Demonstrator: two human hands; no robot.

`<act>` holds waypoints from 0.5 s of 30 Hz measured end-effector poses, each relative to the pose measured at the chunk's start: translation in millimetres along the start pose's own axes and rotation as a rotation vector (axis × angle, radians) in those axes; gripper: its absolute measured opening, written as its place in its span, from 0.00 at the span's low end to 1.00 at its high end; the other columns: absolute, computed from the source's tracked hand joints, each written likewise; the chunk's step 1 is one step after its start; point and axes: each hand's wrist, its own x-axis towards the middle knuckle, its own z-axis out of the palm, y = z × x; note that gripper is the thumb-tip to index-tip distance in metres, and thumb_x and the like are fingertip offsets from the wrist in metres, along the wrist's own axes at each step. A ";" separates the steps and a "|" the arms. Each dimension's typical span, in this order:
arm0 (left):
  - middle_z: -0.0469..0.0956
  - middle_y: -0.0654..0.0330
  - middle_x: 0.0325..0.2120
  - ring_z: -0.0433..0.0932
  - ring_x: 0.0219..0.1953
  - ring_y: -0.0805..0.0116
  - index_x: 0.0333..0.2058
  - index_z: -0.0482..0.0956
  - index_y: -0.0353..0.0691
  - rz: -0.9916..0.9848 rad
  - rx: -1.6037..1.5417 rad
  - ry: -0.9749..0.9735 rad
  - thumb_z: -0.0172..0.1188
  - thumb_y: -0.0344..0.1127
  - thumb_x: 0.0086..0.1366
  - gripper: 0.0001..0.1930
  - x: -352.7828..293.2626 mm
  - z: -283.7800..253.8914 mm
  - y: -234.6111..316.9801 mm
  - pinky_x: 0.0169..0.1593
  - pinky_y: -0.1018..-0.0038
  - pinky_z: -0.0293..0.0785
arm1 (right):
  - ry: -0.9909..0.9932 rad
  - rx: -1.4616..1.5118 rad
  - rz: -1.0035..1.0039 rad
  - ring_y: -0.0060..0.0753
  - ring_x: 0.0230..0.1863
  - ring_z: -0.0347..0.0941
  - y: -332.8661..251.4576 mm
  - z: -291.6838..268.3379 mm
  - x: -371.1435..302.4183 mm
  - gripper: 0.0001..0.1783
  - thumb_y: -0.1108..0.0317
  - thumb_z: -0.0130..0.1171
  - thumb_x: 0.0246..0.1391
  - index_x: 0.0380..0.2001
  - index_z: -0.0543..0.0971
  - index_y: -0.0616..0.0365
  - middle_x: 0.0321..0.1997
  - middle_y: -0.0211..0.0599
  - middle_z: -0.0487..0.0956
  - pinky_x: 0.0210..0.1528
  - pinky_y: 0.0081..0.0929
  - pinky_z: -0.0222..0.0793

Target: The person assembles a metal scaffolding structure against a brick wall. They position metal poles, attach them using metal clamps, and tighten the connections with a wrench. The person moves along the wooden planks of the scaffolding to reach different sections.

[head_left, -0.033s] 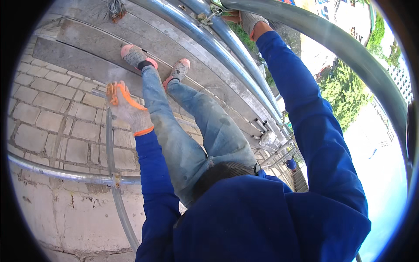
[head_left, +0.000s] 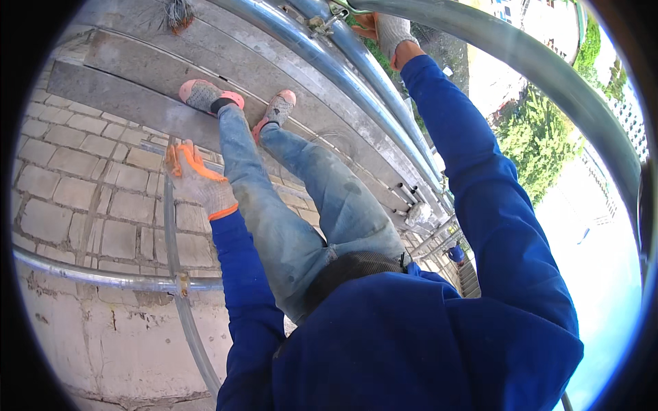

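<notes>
My left hand (head_left: 201, 179) wears a pale knit glove with an orange palm and cuff. Its fingers are partly spread, with nothing visible in them, over a thin grey tube (head_left: 169, 212) by the block wall. At the top, my right hand (head_left: 394, 34), in a similar glove, reaches beside the thick grey pipe (head_left: 473, 27). That pipe covers part of the hand. The visible fingers are stretched out and apart, close to a metal pipe clamp (head_left: 319, 26) on two shiny steel tubes (head_left: 363, 61); contact with the pipe is hidden.
I stand on grey metal planks (head_left: 137, 65). To the left is a block wall (head_left: 72, 164) with a horizontal tube (head_left: 89, 272) before it. A wire bundle (head_left: 179, 14) lies at the top. Trees (head_left: 538, 140) show below right, and another person (head_left: 455, 253) is farther off.
My left hand has shifted slightly down. The right hand has moved slightly left, and its fingers show a little more clearly beside the pipe. My feet have barely moved in the picture.
</notes>
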 end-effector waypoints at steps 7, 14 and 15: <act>0.69 0.51 0.62 0.72 0.63 0.53 0.64 0.64 0.35 -0.187 -0.006 -0.136 0.56 0.43 0.73 0.27 18.7 -119.7 -107.3 0.64 0.61 0.70 | -0.115 0.693 0.784 0.37 0.23 0.76 170.7 -97.0 -50.3 0.30 0.47 0.48 0.71 0.16 0.65 0.52 0.21 0.36 0.71 0.22 0.35 0.73; 0.67 0.51 0.61 0.69 0.64 0.53 0.66 0.59 0.43 -0.217 -0.068 -0.794 0.60 0.34 0.69 0.30 -12.1 111.1 -63.3 0.60 0.47 0.73 | -0.393 -0.242 0.085 0.24 0.36 0.76 67.0 -85.4 -83.1 0.29 0.46 0.56 0.66 0.50 0.81 0.67 0.39 0.33 0.83 0.41 0.26 0.73; 0.67 0.51 0.61 0.69 0.64 0.53 0.66 0.59 0.43 -0.249 -0.071 -0.822 0.60 0.34 0.69 0.30 -26.5 119.5 -65.3 0.60 0.47 0.73 | -0.378 -0.201 0.050 0.23 0.37 0.76 60.6 -84.2 -88.6 0.30 0.45 0.56 0.66 0.51 0.81 0.65 0.38 0.34 0.83 0.42 0.24 0.73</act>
